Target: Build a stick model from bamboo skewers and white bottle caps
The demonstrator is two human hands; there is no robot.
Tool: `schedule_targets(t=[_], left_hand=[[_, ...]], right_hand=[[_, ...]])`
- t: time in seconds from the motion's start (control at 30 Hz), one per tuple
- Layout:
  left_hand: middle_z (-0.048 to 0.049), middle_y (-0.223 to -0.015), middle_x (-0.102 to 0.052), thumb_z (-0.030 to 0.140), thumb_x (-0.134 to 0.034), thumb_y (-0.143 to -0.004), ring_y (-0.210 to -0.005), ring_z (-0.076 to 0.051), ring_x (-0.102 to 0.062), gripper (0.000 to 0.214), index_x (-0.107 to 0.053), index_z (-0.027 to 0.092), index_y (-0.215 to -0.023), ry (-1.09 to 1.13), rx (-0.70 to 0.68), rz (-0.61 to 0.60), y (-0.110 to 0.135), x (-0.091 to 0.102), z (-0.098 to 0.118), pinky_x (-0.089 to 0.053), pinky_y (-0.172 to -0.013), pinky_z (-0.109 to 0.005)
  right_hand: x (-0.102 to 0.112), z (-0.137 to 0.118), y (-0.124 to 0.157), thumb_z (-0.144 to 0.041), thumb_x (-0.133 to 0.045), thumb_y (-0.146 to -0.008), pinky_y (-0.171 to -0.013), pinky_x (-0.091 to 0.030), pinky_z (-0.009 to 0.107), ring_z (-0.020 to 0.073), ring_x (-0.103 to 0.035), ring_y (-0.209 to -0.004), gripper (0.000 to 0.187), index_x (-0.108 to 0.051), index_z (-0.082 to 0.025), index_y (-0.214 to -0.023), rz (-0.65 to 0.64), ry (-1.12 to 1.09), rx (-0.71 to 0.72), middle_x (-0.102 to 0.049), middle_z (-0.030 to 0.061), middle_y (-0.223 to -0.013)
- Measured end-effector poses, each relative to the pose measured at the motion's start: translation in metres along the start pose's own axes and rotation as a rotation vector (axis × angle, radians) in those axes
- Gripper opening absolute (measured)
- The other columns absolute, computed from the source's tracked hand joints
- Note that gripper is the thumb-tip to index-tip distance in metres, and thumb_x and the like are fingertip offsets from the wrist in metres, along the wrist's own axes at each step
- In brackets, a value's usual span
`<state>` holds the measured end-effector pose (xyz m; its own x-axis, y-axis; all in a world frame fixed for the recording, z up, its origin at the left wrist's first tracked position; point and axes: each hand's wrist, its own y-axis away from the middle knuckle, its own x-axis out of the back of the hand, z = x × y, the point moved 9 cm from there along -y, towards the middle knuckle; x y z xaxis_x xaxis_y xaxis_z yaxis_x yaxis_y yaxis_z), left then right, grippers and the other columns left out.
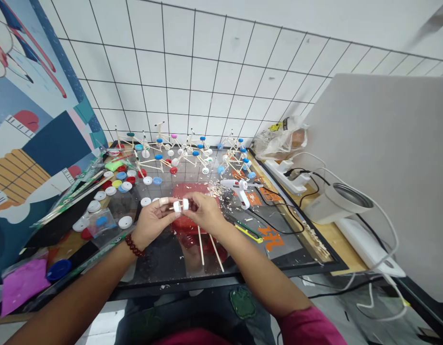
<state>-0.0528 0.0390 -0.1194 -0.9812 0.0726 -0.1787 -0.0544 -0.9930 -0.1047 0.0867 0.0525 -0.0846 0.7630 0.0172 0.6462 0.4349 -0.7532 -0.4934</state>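
My left hand [155, 220] and my right hand [204, 211] meet above the middle of the table, fingers pinched around a small piece. It has two white bottle caps [177, 206] standing on edge side by side, with short bits of thin wooden stick showing near them. My left fingertips grip the left cap, and a pale bandage wraps one finger of that hand. The right-hand cap [185, 204] sits between my right thumb and fingers. Under the hands lies a red mat or plate [185, 226]. Two loose wooden sticks [201, 247] rest below my right wrist.
Several stick-and-cap models [196, 152] stand along the back. A white glue gun [239, 189] lies right of my hands, its cord trailing right, near a yellow cutter knife [248, 231]. Loose caps [125, 222] cover the left side. A power strip [284, 175] sits at right.
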Motion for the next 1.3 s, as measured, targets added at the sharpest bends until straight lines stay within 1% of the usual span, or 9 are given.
schedule_targets(t=[0.17,0.33,0.43,0.6,0.73,0.87,0.97,1.13,1.3], left_hand=[[-0.0079,-0.093,-0.075,0.028,-0.086,-0.061,-0.085,-0.020,-0.071,0.046,-0.070,0.015,-0.102,-0.060,-0.035,0.044,0.001,0.003,0.002,-0.058,-0.082,-0.035],[-0.0062,-0.088,-0.075,0.026,-0.086,-0.060,-0.082,-0.020,-0.071,0.037,-0.069,0.017,-0.092,-0.036,-0.070,0.019,0.000,0.001,0.010,-0.058,-0.080,-0.033],[-0.0069,-0.091,-0.076,0.027,-0.086,-0.060,-0.086,-0.021,-0.071,0.040,-0.071,0.017,-0.095,-0.019,-0.069,0.048,0.000,0.005,0.014,-0.057,-0.083,-0.036],[-0.0087,-0.103,-0.074,0.026,-0.086,-0.058,-0.092,-0.023,-0.070,0.044,-0.075,0.017,-0.100,-0.048,-0.102,0.085,0.003,0.009,0.018,-0.055,-0.090,-0.039],[-0.0068,-0.102,-0.069,0.021,-0.085,-0.058,-0.090,-0.021,-0.067,0.036,-0.078,0.021,-0.094,-0.131,-0.232,0.105,0.007,0.008,0.030,-0.057,-0.082,-0.033],[-0.0064,-0.099,-0.066,0.018,-0.084,-0.059,-0.089,-0.021,-0.066,0.034,-0.078,0.022,-0.092,-0.236,-0.263,0.069,0.010,0.003,0.034,-0.055,-0.078,-0.030],[-0.0051,-0.099,-0.066,0.018,-0.080,-0.064,-0.084,-0.017,-0.065,0.028,-0.072,0.021,-0.091,-0.126,-0.177,0.026,0.006,0.002,0.027,-0.054,-0.074,-0.028],[-0.0006,-0.077,-0.062,0.026,-0.073,-0.071,-0.059,-0.011,-0.055,0.025,-0.064,0.019,-0.094,0.139,0.119,0.005,0.000,0.003,0.002,-0.043,-0.047,-0.022],[0.0025,-0.063,-0.053,0.031,-0.078,-0.068,-0.053,-0.008,-0.045,0.031,-0.068,0.016,-0.094,0.138,0.216,-0.026,0.000,0.001,-0.005,-0.033,-0.044,-0.018]], right_hand=[[-0.008,-0.006,0.001,-0.021,-0.069,-0.082,-0.065,-0.043,0.027,0.0187,-0.061,-0.073,0.022,-0.065,-0.019,-0.103,-0.062,0.156,0.029,-0.068,0.0064,-0.086],[-0.004,-0.023,0.004,-0.026,-0.060,-0.088,-0.073,-0.048,0.031,0.0206,-0.062,-0.081,0.038,-0.058,-0.020,-0.126,-0.055,-0.017,0.151,-0.067,0.0086,-0.094],[0.001,-0.027,0.002,-0.027,-0.056,-0.091,-0.078,-0.050,0.034,0.0209,-0.061,-0.084,0.044,-0.052,-0.023,-0.134,-0.067,-0.112,0.156,-0.066,0.0082,-0.097],[-0.002,-0.015,-0.001,-0.031,-0.062,-0.088,-0.086,-0.051,0.036,0.0204,-0.063,-0.095,0.030,-0.063,-0.026,-0.118,-0.066,-0.452,0.052,-0.066,0.0068,-0.109],[-0.021,0.006,-0.001,-0.037,-0.074,-0.078,-0.088,-0.053,0.037,0.0199,-0.066,-0.093,0.032,-0.066,-0.024,-0.106,-0.061,-0.801,-0.152,-0.070,0.0038,-0.097],[-0.025,0.016,-0.001,-0.036,-0.080,-0.069,-0.086,-0.053,0.036,0.0186,-0.067,-0.087,0.035,-0.067,-0.023,-0.098,-0.021,-0.830,-0.239,-0.071,0.0027,-0.092],[-0.017,0.022,-0.002,-0.029,-0.080,-0.067,-0.082,-0.052,0.033,0.0171,-0.066,-0.083,0.032,-0.067,-0.022,-0.096,0.025,-0.757,-0.259,-0.071,0.0018,-0.090],[-0.011,0.031,-0.003,-0.024,-0.080,-0.065,-0.080,-0.051,0.032,0.0171,-0.065,-0.082,0.034,-0.068,-0.022,-0.097,0.056,-0.679,-0.282,-0.071,0.0007,-0.088],[-0.015,0.031,-0.004,-0.030,-0.080,-0.068,-0.089,-0.050,0.036,0.0185,-0.066,-0.091,0.037,-0.067,-0.023,-0.102,0.025,-0.712,-0.255,-0.071,0.0022,-0.096]])
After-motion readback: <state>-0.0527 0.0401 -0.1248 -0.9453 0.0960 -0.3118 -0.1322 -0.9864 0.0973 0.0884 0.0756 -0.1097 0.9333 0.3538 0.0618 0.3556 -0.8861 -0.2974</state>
